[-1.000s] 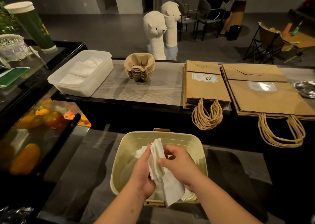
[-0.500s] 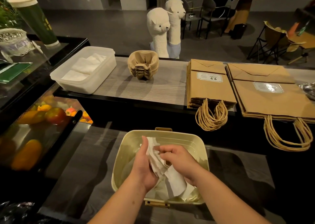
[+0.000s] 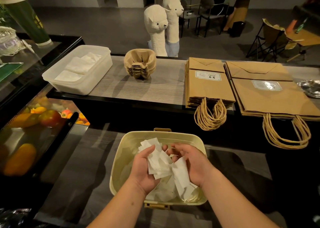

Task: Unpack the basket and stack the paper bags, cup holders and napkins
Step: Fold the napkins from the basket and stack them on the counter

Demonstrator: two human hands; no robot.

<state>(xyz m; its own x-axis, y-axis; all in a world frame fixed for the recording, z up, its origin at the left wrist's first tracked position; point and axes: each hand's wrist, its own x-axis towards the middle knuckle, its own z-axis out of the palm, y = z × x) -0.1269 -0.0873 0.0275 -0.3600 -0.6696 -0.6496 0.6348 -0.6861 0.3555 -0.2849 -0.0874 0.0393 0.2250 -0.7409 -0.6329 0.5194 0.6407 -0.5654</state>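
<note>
both hands are down in the basket [image 3: 119, 160] here, the cream-coloured one sitting on the lower worktop [image 3: 72, 167] closest to us. the left hand [image 3: 143, 168] has its fingers [image 3: 151, 149] curled round a crumpled wad of napkins [image 3: 160, 161]. the right hand [image 3: 193, 163] closes in from the other side with its own fingers curled against the same wad. so the napkins are gripped between the two hands, inside the basket and just above its floor. more white paper [image 3: 162, 191] lies loose beneath them.

up on the raised worktop [image 3: 138, 89] beyond, a white tub [image 3: 81, 87] sits at the left with folded napkins [image 3: 78, 68] inside, and a nested stack of cup holders [image 3: 140, 64] stands near the middle. then come the smaller paper bags [image 3: 207, 87] in a flat pile and, just beside them on the right, the bigger paper bags [image 3: 270, 99] — both piles with rope handles hanging over the near edge.

two plush alpacas [image 3: 156, 28] stand behind the cup holders. off to the left there's a glass case showing fruit [image 3: 48, 117], and a tall green cup [image 3: 26, 18] at the far corner.
</note>
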